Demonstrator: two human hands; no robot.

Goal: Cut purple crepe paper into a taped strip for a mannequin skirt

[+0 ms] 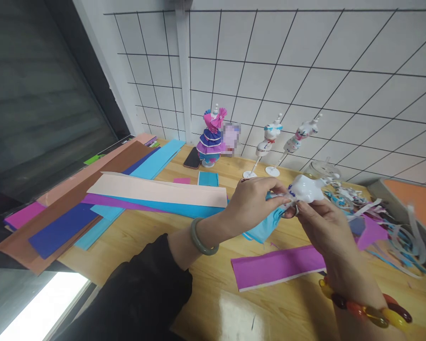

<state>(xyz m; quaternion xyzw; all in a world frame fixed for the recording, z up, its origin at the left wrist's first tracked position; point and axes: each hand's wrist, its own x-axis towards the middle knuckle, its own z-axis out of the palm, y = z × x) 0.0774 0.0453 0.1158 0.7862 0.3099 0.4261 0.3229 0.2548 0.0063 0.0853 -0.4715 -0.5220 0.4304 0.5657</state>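
Note:
A small white mannequin torso (308, 188) lies tilted sideways between my hands, its neck pointing right. Light-blue crepe paper (264, 228) is gathered at its waist and hangs below my fingers. My left hand (250, 203) pinches the gathered paper at the waist. My right hand (323, 225) is closed around the torso's underside, with the thumb pressing near the waist. Dark blue marks show on the torso by the gather. Just below the hands, a purple crepe paper strip (279, 266) lies flat on the table. The fingertips beneath the torso are partly hidden.
Behind stand a mannequin in a tiered paper dress (210, 139) and two bare-skirted mannequins (270, 137) on stands. Long folded crepe papers (156, 187) cover the left. A phone (192, 157) lies at the back. Ribbon scraps (401, 237) and a grey-edged bin (386, 189) are on the right.

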